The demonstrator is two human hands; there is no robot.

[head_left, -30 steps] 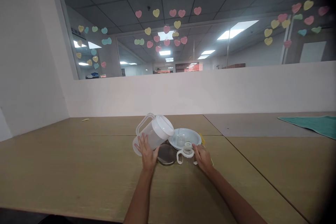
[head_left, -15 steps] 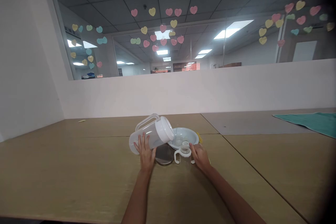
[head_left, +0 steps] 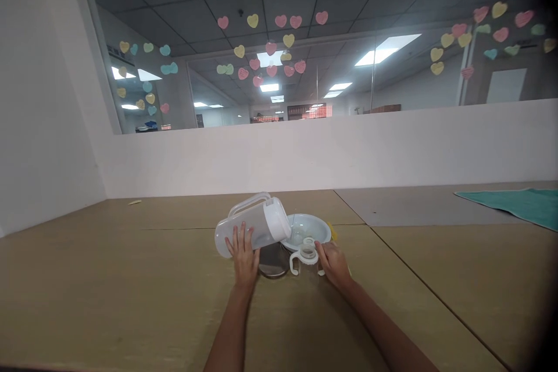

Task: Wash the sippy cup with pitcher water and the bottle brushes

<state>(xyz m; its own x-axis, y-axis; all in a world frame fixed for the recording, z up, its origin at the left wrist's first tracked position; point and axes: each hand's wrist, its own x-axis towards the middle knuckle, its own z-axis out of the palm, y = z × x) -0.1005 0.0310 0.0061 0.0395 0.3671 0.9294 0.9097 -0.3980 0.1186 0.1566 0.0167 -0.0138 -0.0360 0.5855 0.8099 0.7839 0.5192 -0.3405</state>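
A translucent plastic pitcher [head_left: 257, 224] with a white lid lies tipped to the right, its handle on the upper side. Under its body, my left hand [head_left: 244, 258] grips it with the fingers spread up the side. The lid end hangs over the near left rim of a white bowl [head_left: 323, 233], which seems to hold some clear liquid. In front of the bowl stands a clear two-handled baby bottle [head_left: 308, 256] with a white collar and an open top. My right hand [head_left: 335, 264] is closed at its right handle and collar. A dark, flat round object [head_left: 274, 263] lies beneath the pitcher's lid end.
Something yellow [head_left: 334, 233] shows behind the bowl's right side. A teal cloth [head_left: 518, 203] lies on the grey surface at far right. A small pale scrap [head_left: 135, 202] rests at back left. A white wall [head_left: 279, 157] with a window borders the wooden table [head_left: 131, 290].
The pitcher has shifted slightly right, and its lid end sits a little lower over the bowl. My left hand moved with it. My right hand stays at the baby bottle.
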